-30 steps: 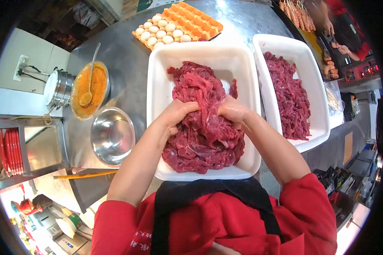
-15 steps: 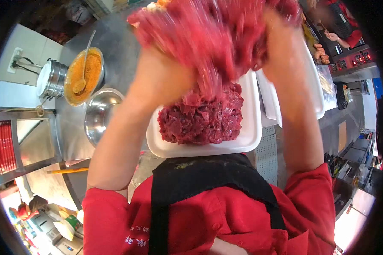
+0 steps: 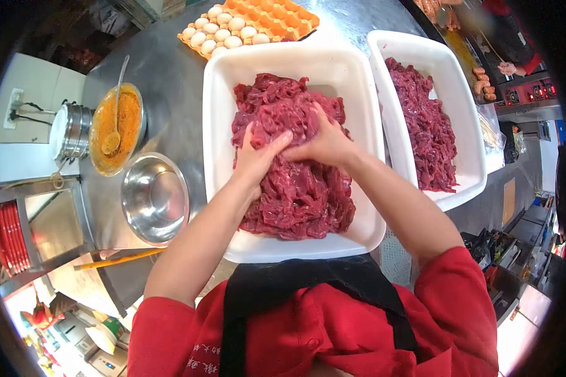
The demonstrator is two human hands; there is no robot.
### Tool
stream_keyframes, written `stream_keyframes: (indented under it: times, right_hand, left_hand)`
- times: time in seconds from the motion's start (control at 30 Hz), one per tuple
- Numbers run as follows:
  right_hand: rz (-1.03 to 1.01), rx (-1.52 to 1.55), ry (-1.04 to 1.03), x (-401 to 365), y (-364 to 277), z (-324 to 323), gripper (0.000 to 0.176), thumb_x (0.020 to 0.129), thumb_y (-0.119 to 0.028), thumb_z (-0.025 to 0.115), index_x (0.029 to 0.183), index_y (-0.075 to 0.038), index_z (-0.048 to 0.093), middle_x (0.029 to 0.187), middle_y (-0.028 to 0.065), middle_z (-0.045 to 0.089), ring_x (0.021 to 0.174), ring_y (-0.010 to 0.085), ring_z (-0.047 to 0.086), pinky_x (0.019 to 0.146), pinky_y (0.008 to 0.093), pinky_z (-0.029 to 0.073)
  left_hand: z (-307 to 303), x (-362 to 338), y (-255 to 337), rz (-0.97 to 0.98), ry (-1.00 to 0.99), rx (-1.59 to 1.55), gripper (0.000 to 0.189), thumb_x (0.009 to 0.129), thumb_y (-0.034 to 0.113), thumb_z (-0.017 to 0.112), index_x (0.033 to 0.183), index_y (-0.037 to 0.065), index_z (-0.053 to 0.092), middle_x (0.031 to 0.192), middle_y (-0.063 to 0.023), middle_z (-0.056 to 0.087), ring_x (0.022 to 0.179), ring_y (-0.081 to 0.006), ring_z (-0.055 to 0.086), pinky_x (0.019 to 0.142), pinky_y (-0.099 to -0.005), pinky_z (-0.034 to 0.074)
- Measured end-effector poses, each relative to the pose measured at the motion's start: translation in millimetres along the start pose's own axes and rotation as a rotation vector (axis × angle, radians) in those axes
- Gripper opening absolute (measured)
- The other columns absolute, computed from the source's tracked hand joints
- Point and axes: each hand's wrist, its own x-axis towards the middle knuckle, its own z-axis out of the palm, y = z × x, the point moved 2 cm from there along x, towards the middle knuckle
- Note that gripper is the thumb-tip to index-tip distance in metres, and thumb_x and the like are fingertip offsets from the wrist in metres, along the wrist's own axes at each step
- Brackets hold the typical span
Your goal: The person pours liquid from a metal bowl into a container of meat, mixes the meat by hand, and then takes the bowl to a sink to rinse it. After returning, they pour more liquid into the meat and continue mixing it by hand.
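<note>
In front of me a white plastic tub (image 3: 217, 94) holds a heap of dark red raw meat strips (image 3: 305, 204). My left hand (image 3: 261, 154) and my right hand (image 3: 326, 141) are cupped round a clump of this meat from both sides, near the middle of the heap. Their thumbs almost meet on top. The fingers are partly sunk among the strips, so their tips are hidden in places. To the right stands a second white tub (image 3: 409, 160) with more red meat strips (image 3: 424, 122) in it.
An orange egg tray (image 3: 283, 19) with several white eggs (image 3: 217, 28) lies behind the tub. At left are a shiny steel bowl (image 3: 156, 198) and a bowl of orange powder (image 3: 129, 116) with a spoon (image 3: 114, 135). Another person's hand (image 3: 508, 68) shows at upper right.
Both hands have come down from high above the tub with the big mass of meat, which now lies in the tub. The eggs and the second tub's meat have come into view.
</note>
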Motion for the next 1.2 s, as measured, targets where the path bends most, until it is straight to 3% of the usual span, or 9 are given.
stream_keyframes:
  times: [0.2, 0.3, 0.5, 0.77, 0.97, 1.07, 1.1, 1.13, 1.2]
  right_hand:
    - [-0.069, 0.013, 0.153, 55.1, -9.8, -14.1, 0.107, 0.056, -0.024, 0.080, 0.145, -0.014, 0.022, 0.139, 0.0277, 0.033, 0.124, 0.0361, 0.041, 0.100, 0.0405, 0.040]
    - [-0.185, 0.443, -0.229, 39.3, -9.8, -14.1, 0.050, 0.062, -0.009, 0.072, 0.111, -0.002, 0.060, 0.098, 0.0086, 0.065, 0.089, 0.0195, 0.060, 0.081, 0.0338, 0.049]
    - [-0.195, 0.575, -0.308, 1.7, -11.6, -1.7, 0.038, 0.061, -0.004, 0.068, 0.099, -0.001, 0.066, 0.091, 0.0055, 0.066, 0.082, 0.0159, 0.061, 0.074, 0.0299, 0.050]
    - [-0.661, 0.538, 0.102, -97.8, -128.7, -85.6, 0.024, 0.074, -0.011, 0.067, 0.097, -0.004, 0.068, 0.086, 0.0067, 0.069, 0.074, 0.0134, 0.063, 0.071, 0.0280, 0.050]
    - [-0.854, 0.608, 0.073, -146.8, -142.0, -105.9, 0.032, 0.076, -0.018, 0.071, 0.102, 0.000, 0.064, 0.088, 0.0120, 0.067, 0.082, 0.0201, 0.066, 0.073, 0.0353, 0.053]
    - [-0.659, 0.271, 0.204, -119.2, -98.4, -68.0, 0.027, 0.076, -0.020, 0.068, 0.097, -0.003, 0.065, 0.083, 0.0072, 0.067, 0.082, 0.0167, 0.064, 0.073, 0.0325, 0.050]
    - [-0.753, 0.201, 0.119, -105.1, -71.9, -42.6, 0.036, 0.075, -0.024, 0.069, 0.103, -0.003, 0.063, 0.099, 0.0117, 0.065, 0.098, 0.0228, 0.061, 0.086, 0.0406, 0.046]
    - [-0.639, -0.138, 0.017, -101.8, -50.9, -23.8, 0.052, 0.070, -0.025, 0.072, 0.115, -0.003, 0.056, 0.121, 0.0217, 0.054, 0.118, 0.0336, 0.048, 0.100, 0.0447, 0.036]
    - [-0.369, -0.506, 0.107, -100.7, 27.7, 15.2, 0.101, 0.062, -0.019, 0.078, 0.144, -0.007, 0.020, 0.141, 0.0311, 0.027, 0.134, 0.0433, 0.022, 0.110, 0.0450, 0.024]
  left_hand:
    - [11.9, 55.8, 16.0, 0.094, 0.040, 0.196, 0.086, 0.069, 0.027, 0.082, 0.135, 0.001, 0.033, 0.124, -0.0148, 0.053, 0.107, -0.0237, 0.056, 0.088, -0.0375, 0.049]
    - [11.4, 49.0, 15.9, -0.002, -0.190, 0.092, 0.056, 0.076, 0.023, 0.076, 0.123, 0.004, 0.051, 0.112, -0.0119, 0.061, 0.098, -0.0237, 0.061, 0.085, -0.0384, 0.051]
    - [7.4, 0.2, 15.1, -0.171, -0.265, -0.229, 0.046, 0.081, 0.019, 0.069, 0.120, 0.000, 0.053, 0.107, -0.0133, 0.063, 0.095, -0.0243, 0.063, 0.084, -0.0407, 0.053]
    - [25.3, -71.7, 149.9, 0.479, -0.199, -0.194, 0.021, 0.073, 0.006, 0.065, 0.093, -0.002, 0.064, 0.079, -0.0077, 0.065, 0.065, -0.0186, 0.064, 0.064, -0.0320, 0.054]
    - [26.6, -119.6, 156.7, 1.200, -0.039, 0.489, 0.023, 0.070, 0.011, 0.069, 0.091, 0.003, 0.063, 0.071, -0.0071, 0.063, 0.060, -0.0179, 0.061, 0.061, -0.0287, 0.050]
    - [10.8, -97.0, 68.2, 0.941, -0.146, 1.005, 0.049, 0.065, 0.019, 0.074, 0.108, 0.004, 0.056, 0.127, -0.0237, 0.043, 0.124, -0.0412, 0.036, 0.102, -0.0465, 0.033]
    - [6.9, -86.4, 32.1, 0.978, -0.259, 1.137, 0.060, 0.065, 0.021, 0.074, 0.118, 0.006, 0.052, 0.130, -0.0282, 0.039, 0.124, -0.0457, 0.034, 0.104, -0.0482, 0.032]
    - [-2.3, -92.8, 12.5, 0.302, -0.391, 1.457, 0.071, 0.066, 0.025, 0.075, 0.128, 0.007, 0.046, 0.140, -0.0324, 0.024, 0.131, -0.0487, 0.025, 0.107, -0.0481, 0.029]
    - [-14.2, -107.9, -5.0, 0.455, -0.115, 1.129, 0.094, 0.067, 0.030, 0.077, 0.140, 0.002, 0.026, 0.141, -0.0378, 0.017, 0.131, -0.0520, 0.021, 0.108, -0.0474, 0.027]
